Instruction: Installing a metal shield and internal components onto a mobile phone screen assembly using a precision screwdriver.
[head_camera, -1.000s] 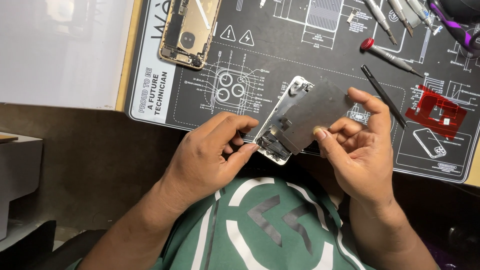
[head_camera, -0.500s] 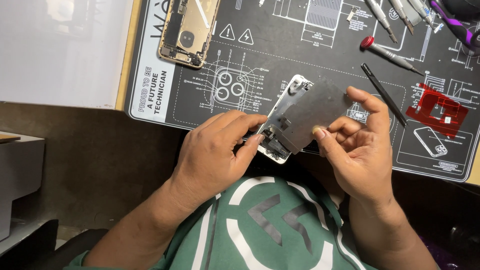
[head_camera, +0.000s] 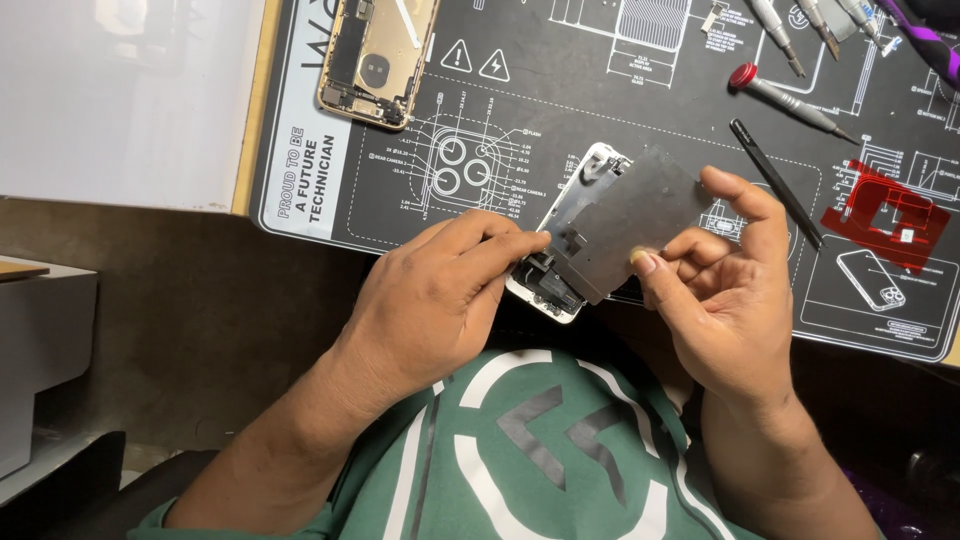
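Note:
My right hand (head_camera: 735, 290) grips a white-framed phone screen panel (head_camera: 575, 225) with a grey metal backplate (head_camera: 640, 215) lying over it, thumb and forefinger pinching the plate's right edge. My left hand (head_camera: 440, 295) rests its fingertips against the panel's lower left end, where small connectors and cables sit. The panel is held tilted just above the near edge of the black repair mat (head_camera: 530, 120).
An opened gold phone body (head_camera: 375, 55) lies at the mat's top left. A black spudger (head_camera: 775, 180), a red-capped screwdriver (head_camera: 785, 95), several tools at the top right and a red plastic piece (head_camera: 885, 215) lie on the mat. A white board (head_camera: 120, 100) lies at left.
My left hand has slid up and right along the panel's lower end, fingertips now on the connector area. The panel and my right hand have stayed almost still.

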